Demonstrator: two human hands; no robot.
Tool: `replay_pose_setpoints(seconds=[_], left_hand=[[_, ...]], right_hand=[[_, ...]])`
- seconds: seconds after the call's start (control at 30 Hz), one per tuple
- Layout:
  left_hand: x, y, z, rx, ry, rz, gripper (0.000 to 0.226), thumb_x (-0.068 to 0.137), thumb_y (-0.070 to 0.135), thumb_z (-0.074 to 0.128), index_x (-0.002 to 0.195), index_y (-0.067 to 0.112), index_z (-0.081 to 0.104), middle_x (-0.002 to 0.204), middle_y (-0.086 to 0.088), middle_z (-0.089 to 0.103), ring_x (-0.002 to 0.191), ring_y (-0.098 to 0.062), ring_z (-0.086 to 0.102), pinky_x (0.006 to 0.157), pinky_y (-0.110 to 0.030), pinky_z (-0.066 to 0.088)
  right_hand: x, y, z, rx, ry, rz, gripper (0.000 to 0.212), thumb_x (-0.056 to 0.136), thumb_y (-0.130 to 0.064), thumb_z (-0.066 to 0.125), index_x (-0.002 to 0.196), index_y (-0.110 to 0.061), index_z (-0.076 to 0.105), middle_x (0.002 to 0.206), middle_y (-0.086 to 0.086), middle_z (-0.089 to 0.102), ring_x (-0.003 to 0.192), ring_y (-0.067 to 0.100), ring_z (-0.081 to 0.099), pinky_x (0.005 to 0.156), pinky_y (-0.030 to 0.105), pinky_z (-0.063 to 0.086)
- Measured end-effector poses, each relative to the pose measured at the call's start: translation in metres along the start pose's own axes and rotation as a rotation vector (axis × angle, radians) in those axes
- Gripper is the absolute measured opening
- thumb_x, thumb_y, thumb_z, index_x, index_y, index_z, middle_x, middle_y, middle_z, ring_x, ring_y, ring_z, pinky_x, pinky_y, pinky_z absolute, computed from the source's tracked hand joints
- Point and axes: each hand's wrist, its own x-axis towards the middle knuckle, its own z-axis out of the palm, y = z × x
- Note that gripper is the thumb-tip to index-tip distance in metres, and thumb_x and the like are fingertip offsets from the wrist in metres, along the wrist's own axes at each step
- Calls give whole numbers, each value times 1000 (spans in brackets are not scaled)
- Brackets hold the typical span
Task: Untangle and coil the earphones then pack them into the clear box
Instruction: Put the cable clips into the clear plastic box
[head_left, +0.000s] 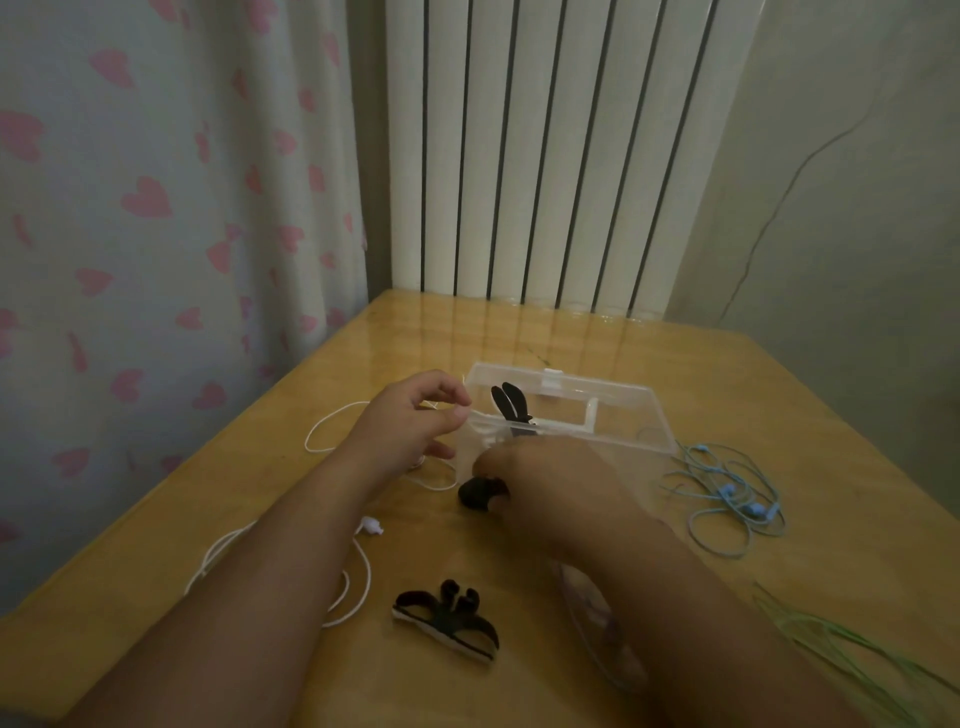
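Note:
The clear box (631, 402) stands open in the middle of the wooden table (779, 395), with a black strap (511, 405) sticking up inside it. My left hand (415, 415) hovers at the box's left end and pinches the white earphone cord (332, 423) between thumb and fingers. That cord loops over the table to the left and runs under my left forearm. My right hand (545, 470) lies in front of the box, fingers curled round a black strap roll (478, 493).
Tangled blue earphones (732, 493) lie right of the box. Green cord (841, 644) trails at the near right edge. A bundle of black straps (447, 618) sits near me. The box lid (597, 623) lies under my right forearm. A radiator and curtain stand behind.

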Motion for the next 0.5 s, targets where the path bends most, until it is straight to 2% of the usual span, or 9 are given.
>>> replay_pose_setpoints(seconds=[0.07,0.17,0.23,0.3,0.4,0.5], left_hand=[[0,0,0,-3,-3,2,9,89,8,63,92,15,67,106,-5,61,92,-30,62,74,-45,59],[-1,0,0,-10,-10,-3,9,89,10,63,91,17,68,107,-6,61,95,-31,62,75,-46,59],[-1,0,0,-11,-11,-4,9,89,9,63,92,15,67,106,-8,60,96,-30,61,75,-46,59],[0,0,0,-3,-17,-4,9,88,9,63,91,17,67,105,-7,60,96,-29,61,75,-46,59],[0,1,0,-22,-33,-1,14,88,11,63,85,24,69,104,-5,60,95,-28,61,71,-39,58],[-1,1,0,-8,-32,5,17,87,12,63,82,28,68,104,-5,61,94,-26,62,66,-32,55]], right_hand=[[2,-1,4,-6,-50,-6,31,92,-15,56,122,-20,59,112,4,62,102,25,60,87,40,53],[3,-2,6,9,-66,10,27,92,-14,55,119,-18,58,107,7,63,99,26,60,85,40,53],[3,-2,6,23,-26,-1,21,92,-18,55,112,-19,61,101,5,64,93,24,61,81,38,53],[-1,-3,2,68,45,-12,24,89,-23,57,112,-25,64,99,-1,66,91,19,61,80,35,53],[-7,-6,-2,237,66,-3,35,88,-26,59,122,-34,60,110,-7,66,99,13,60,87,33,52],[-9,-8,-5,429,50,-12,42,89,-16,56,126,-35,58,121,-8,60,107,10,55,93,31,48]])
